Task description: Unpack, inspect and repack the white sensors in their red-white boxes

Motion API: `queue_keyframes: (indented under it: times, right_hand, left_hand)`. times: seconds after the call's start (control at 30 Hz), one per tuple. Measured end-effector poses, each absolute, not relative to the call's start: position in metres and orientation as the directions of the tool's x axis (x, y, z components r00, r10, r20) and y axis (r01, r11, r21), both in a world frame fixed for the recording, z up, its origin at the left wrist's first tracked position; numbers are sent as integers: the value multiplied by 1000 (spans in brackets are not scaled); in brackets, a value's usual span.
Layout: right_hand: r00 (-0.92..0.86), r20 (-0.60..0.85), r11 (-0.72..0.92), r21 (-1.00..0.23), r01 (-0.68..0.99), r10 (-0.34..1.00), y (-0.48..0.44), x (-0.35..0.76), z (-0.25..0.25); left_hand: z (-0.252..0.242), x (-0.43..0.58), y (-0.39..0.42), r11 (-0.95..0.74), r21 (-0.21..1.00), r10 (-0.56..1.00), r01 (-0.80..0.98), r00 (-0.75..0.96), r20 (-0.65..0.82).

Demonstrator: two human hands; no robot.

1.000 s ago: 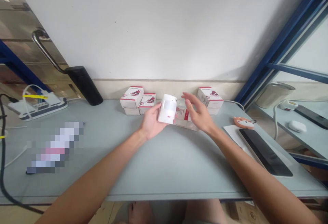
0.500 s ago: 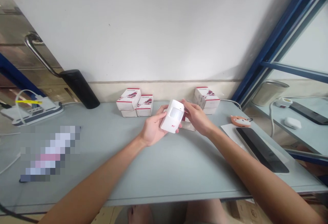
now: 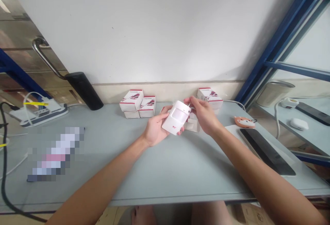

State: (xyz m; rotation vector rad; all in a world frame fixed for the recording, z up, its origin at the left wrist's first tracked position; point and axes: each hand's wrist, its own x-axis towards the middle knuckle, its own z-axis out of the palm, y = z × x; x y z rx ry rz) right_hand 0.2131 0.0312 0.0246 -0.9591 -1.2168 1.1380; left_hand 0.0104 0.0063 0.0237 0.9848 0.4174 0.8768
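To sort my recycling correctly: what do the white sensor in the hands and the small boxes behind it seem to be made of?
The white motion sensor looks like smooth moulded plastic with a slight sheen, given its even colour and rounded edges. The small boxes look like printed paperboard, from their crisp folded edges.

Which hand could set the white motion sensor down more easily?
Probably the left hand: the sensor rests against its palm and fingers, while the right hand only reaches the sensor's top corner.

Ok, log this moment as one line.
left hand: holds white motion sensor | right hand: touches sensor's top corner | behind: red-and-white boxes
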Motion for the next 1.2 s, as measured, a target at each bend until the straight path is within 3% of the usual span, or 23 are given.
queue_keyframes:
  times: [0.13, 0.3, 0.5, 0.73, 0.9, 1.2]
  right_hand:
    - [299, 325, 396, -892, -218, 897, 51, 244, 31]
    - [474, 333, 529, -763, -372, 815, 64, 285, 48]
    - [365, 300, 454, -753, -476, 881, 63, 294, 50]
    - [301, 221, 343, -823, -452, 928, 66, 298, 43]
    - [296, 239, 349, -844, -408, 925, 67, 294, 40]
    - [323, 223, 364, -793, -488, 920, 64, 292, 42]
  left_hand:
    - [24, 4, 13, 386, 853, 688, -352, 725, -12]
    - [23, -3, 19, 527, 815, 510, -240, 857, -78]
    - [18, -4, 22, 567, 780, 495, -267, 867, -63]
    - [17, -1, 18, 508, 819, 597, -265, 794, -114]
    - [15, 2, 15, 433, 861, 640, -266, 763, -86]
    - [13, 4, 11, 428, 861, 656, -276, 750, -86]
